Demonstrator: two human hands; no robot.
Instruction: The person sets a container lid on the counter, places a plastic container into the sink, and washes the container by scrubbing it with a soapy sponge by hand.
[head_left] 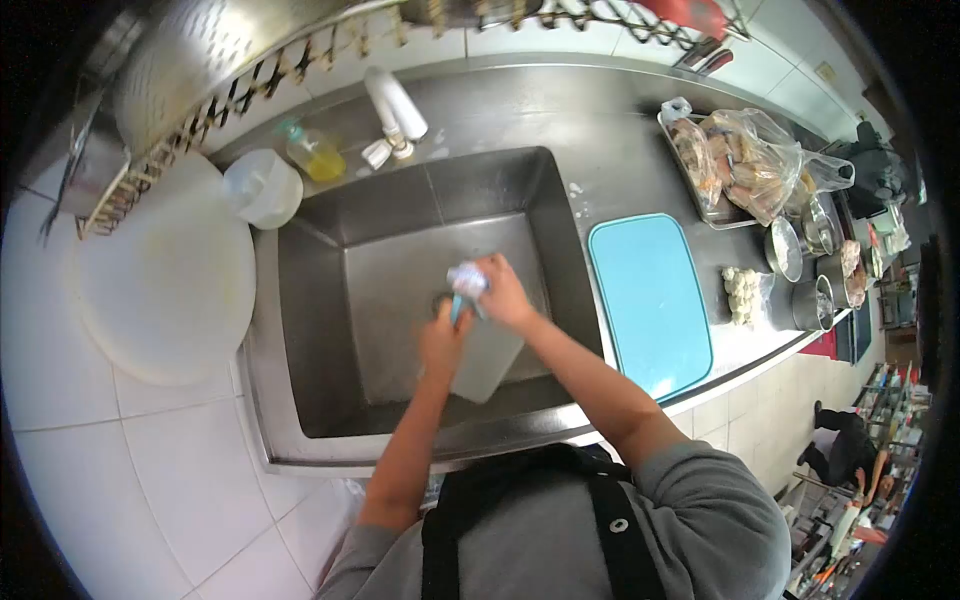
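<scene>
I've got both hands above the sink (385, 310). Right hand (507, 292): fingers pinching a white wad (466, 277). Left hand (442, 338): fingers curled against a blue strip (457, 307); blurred, so I can't tell whether they grip it. A pale slab (487, 365) sits just below the hands, over the sink; what it is, I can't make out. Blue board (650, 300) lies flat on the steel surface (590, 110), right of the sink. White faucet (396, 108) at the back edge, soap bottle (322, 162) to its left.
</scene>
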